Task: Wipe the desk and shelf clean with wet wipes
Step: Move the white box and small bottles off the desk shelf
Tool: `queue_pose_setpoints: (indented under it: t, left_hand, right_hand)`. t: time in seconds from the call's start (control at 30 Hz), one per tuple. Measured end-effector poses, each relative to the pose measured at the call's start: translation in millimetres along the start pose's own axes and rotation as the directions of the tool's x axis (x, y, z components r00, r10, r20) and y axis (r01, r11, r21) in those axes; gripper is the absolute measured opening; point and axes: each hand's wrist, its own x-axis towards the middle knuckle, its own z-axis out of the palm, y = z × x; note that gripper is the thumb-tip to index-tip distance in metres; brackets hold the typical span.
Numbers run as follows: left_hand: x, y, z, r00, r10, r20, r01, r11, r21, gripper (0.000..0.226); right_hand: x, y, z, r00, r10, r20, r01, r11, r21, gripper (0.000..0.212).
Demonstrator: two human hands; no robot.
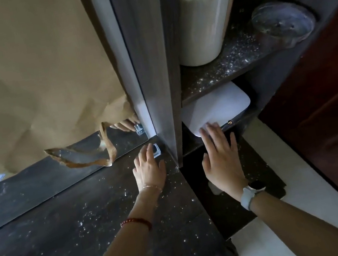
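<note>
Both grips released, nothing held: left hand point(149, 169) flat on dusty bench point(69, 231) at the corner, right hand point(221, 157) fingertips touching white box point(216, 106) on lower shelf point(220, 64); wipes not discernible.

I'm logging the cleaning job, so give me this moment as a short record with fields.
desk: dark, speckled with white dust
left hand: flat on the desk, fingertips at a small clear bracket
right hand: open, fingertips on a white flat box in the lower shelf
upper shelf: dusty, holds a white container
wet wipe: none visible
</note>
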Motion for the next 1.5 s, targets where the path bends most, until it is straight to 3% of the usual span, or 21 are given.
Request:
queue_pose_setpoints:
  t: [0.17, 0.27, 0.43, 0.6, 0.63, 0.73, 0.83, 0.9, 1.0, 1.13, 1.3, 1.4, 1.5]
  left_hand:
    - [30.8, -2.6, 9.6, 0.998, -0.019, 0.064, 0.014, 0.996, 0.083, 0.055]
    - [32.6, -5.1, 10.9, 0.999, -0.034, -0.001, 0.034, 0.999, -0.037, 0.038]
    - [-9.4, -3.0, 11.1, 0.988, -0.076, -0.138, 0.037, 0.962, -0.27, 0.029]
    - [-77.6, 2.0, 23.2, 0.968, -0.147, -0.205, 0.064, 0.929, -0.364, 0.032]
    - [-86.9, 3.6, 26.8, 0.963, -0.16, -0.218, 0.072, 0.929, -0.363, 0.034]
    - [-109.0, 9.8, 33.8, 0.947, -0.189, -0.261, 0.084, 0.927, -0.366, 0.036]
    - [-121.9, 14.3, 38.5, 0.933, -0.213, -0.289, 0.107, 0.933, -0.344, 0.036]
    - [-125.4, 16.8, 39.5, 0.921, -0.251, -0.299, 0.143, 0.929, -0.342, 0.036]
    - [-128.6, 18.2, 43.4, 0.91, -0.285, -0.3, 0.177, 0.923, -0.341, 0.036]
    - [-134.6, 21.1, 48.1, 0.911, -0.286, -0.295, 0.188, 0.929, -0.32, 0.035]
    - [-141.1, 41.4, 44.1, 0.928, -0.235, -0.288, 0.143, 0.941, -0.306, 0.036]
    - [-136.6, 63.6, 33.4, 0.937, -0.15, -0.317, 0.044, 0.947, -0.32, 0.036]
    - [-123.5, 91.1, 20.0, 0.921, -0.037, -0.387, -0.1, 0.939, -0.329, 0.036]
  right_hand:
    - [-0.1, 1.8, 2.3, 0.998, 0.028, 0.055, -0.028, 1.0, 0.006, 0.066]
    - [-1.4, 3.5, 1.6, 0.999, 0.003, 0.049, -0.004, 1.0, 0.021, 0.07]
    - [-1.0, 7.6, 2.2, 0.993, -0.033, 0.116, 0.019, 0.993, 0.114, 0.073]
    - [-25.9, 22.7, 6.3, 0.986, -0.148, -0.076, 0.164, 0.938, 0.306, 0.058]
    - [-39.4, 30.6, 14.0, 0.982, -0.182, -0.055, 0.19, 0.919, 0.344, 0.055]
    - [-75.0, 72.5, 49.3, 0.94, -0.214, 0.265, 0.128, 0.943, 0.307, 0.058]
    - [-81.4, 124.6, 88.2, 0.789, -0.077, 0.609, 0.114, 0.993, -0.022, 0.072]
    - [-72.2, 146.0, 108.2, 0.733, -0.013, 0.68, 0.171, 0.971, -0.166, 0.079]
    - [-56.0, 156.3, 133.1, 0.696, -0.052, 0.716, 0.29, 0.933, -0.214, 0.079]
    - [-41.8, 156.8, 148.6, 0.689, -0.163, 0.706, 0.449, 0.861, -0.24, 0.06]
    - [-45.4, 154.0, 123.9, 0.753, -0.234, 0.614, 0.378, 0.919, -0.113, 0.059]
    - [-54.3, 145.1, 85.4, 0.823, -0.318, 0.471, 0.308, 0.946, 0.099, 0.065]
    - [-57.9, 139.2, 43.4, 0.935, -0.282, 0.213, 0.225, 0.94, 0.255, 0.071]
